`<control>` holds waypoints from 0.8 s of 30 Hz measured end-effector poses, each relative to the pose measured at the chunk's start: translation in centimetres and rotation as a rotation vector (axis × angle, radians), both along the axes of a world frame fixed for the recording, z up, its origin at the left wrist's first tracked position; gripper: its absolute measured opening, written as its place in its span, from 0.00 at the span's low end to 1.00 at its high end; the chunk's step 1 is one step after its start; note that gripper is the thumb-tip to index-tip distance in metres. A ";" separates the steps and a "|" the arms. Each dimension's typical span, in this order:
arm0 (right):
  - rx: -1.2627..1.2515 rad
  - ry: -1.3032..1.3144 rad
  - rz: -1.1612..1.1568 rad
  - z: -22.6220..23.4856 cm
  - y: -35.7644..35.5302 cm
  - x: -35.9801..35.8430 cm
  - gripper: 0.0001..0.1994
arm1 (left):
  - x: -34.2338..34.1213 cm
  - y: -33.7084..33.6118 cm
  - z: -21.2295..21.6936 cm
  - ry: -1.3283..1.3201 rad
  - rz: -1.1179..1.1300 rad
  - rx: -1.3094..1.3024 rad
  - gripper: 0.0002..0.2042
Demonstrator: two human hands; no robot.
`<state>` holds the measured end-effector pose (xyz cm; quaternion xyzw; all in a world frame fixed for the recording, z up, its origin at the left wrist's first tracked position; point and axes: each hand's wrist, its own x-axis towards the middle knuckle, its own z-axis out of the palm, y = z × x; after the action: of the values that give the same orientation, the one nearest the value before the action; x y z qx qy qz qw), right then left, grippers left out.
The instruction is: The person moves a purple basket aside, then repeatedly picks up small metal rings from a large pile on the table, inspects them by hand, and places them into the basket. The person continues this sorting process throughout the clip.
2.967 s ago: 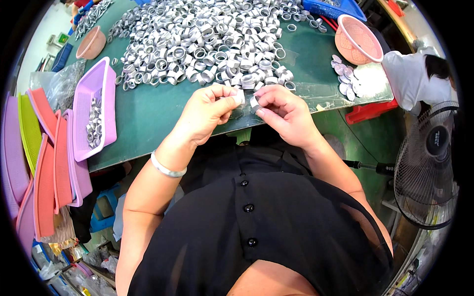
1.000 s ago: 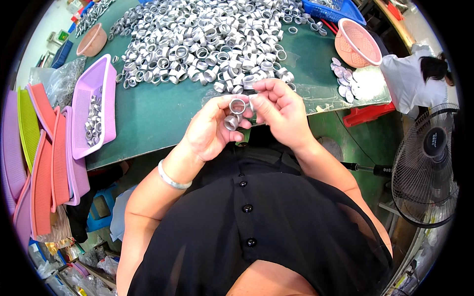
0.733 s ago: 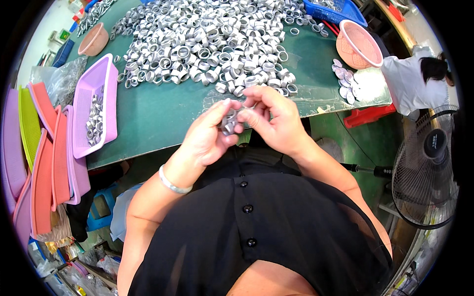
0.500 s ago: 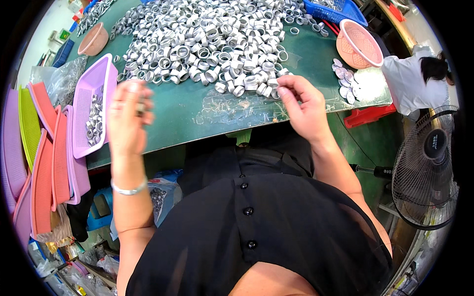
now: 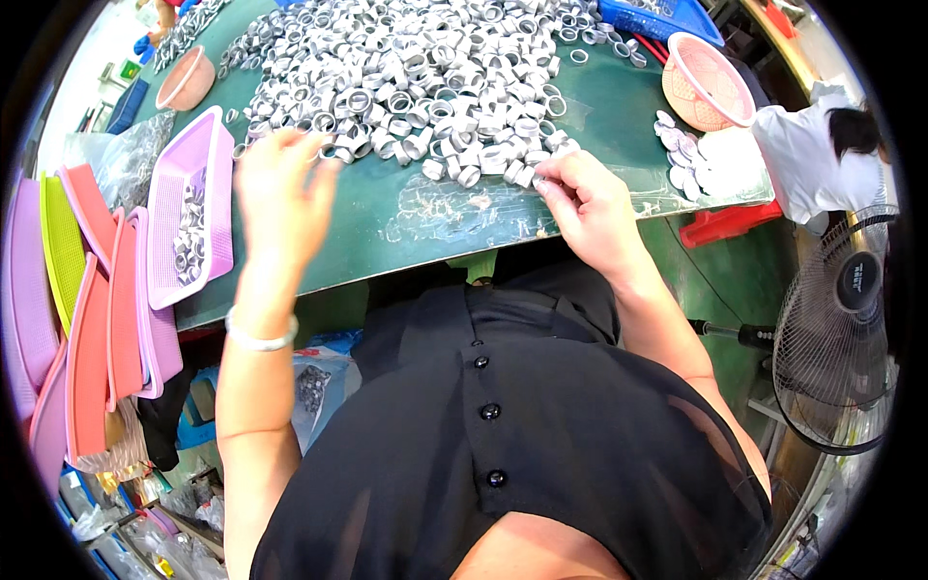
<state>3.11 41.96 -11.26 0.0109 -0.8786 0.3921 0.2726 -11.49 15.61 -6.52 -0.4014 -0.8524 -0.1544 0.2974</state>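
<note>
A wide heap of silvery metal rings (image 5: 425, 82) spreads over the green table (image 5: 353, 227). At the heap's near right edge, my right hand (image 5: 592, 201) pinches a metal ring (image 5: 537, 181) between thumb and forefinger. My left hand (image 5: 280, 203) is over the table near the heap's left front, blurred by motion. Its fingers and thumb are apart, and nothing shows in them. Just left of that hand stands a long lilac basket (image 5: 220, 208), with several small rings (image 5: 189, 242) lying in it.
Stacked red, green and purple baskets (image 5: 89, 358) crowd the left side. Flat silvery discs (image 5: 683, 164) lie at the right beside a pink basket (image 5: 710, 87). A blue tray (image 5: 667, 24) stands far right; a black fan (image 5: 836, 329) is nearer. Another person's white sleeve (image 5: 807, 159) shows at right.
My left hand has swung rightward from beside the lilac basket toward the heap, and the small thing it held is gone from it. My right hand has shifted slightly, pinching at the heap's edge.
</note>
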 end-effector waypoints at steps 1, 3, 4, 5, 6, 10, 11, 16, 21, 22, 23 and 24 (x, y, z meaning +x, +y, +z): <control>0.017 -0.002 0.010 0.1 -0.3 -0.1 0.06 | 1.0 1.5 -0.7 -0.100 -0.053 -0.022 0.14; 0.038 0.015 0.036 0.0 -0.6 -0.3 0.06 | 2.2 3.9 -1.9 -0.270 -0.154 -0.058 0.13; 0.041 0.011 0.041 0.1 -0.7 -0.3 0.07 | 2.5 4.7 -2.4 -0.338 -0.195 -0.076 0.13; 0.045 0.007 0.045 0.2 -0.7 -0.3 0.07 | 2.5 5.3 -2.8 -0.355 -0.175 -0.087 0.12; 0.048 0.004 0.049 0.4 -0.8 -0.3 0.07 | 2.3 5.6 -3.2 -0.371 -0.154 -0.098 0.11; 0.041 -0.011 0.052 0.5 -1.1 -0.1 0.07 | 2.5 6.2 -4.1 -0.361 -0.105 -0.084 0.07; 0.037 -0.017 0.061 0.7 -1.2 -0.1 0.07 | 2.6 6.2 -4.4 -0.356 -0.144 -0.033 0.05; 0.102 0.011 0.186 0.5 -3.4 -1.1 0.08 | 3.7 5.4 -5.0 -0.374 -0.195 0.036 0.11; 0.159 -0.053 0.200 0.0 -4.9 -2.4 0.10 | 4.3 3.7 -4.5 -0.439 -0.090 0.162 0.15; 0.178 -0.037 0.195 0.0 -5.2 -2.6 0.10 | 4.2 3.3 -4.3 -0.432 -0.024 0.181 0.16; 0.198 -0.020 0.193 0.0 -5.5 -2.9 0.10 | 3.8 3.0 -4.4 -0.358 0.021 0.143 0.18; 0.218 -0.003 0.191 0.0 -5.8 -3.0 0.10 | 3.5 2.9 -4.4 -0.364 0.076 0.085 0.16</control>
<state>0.06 36.20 -11.22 0.1234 -0.9113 0.3187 0.2298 -7.98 18.47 -10.93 -0.3216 -0.8993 -0.2491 0.1607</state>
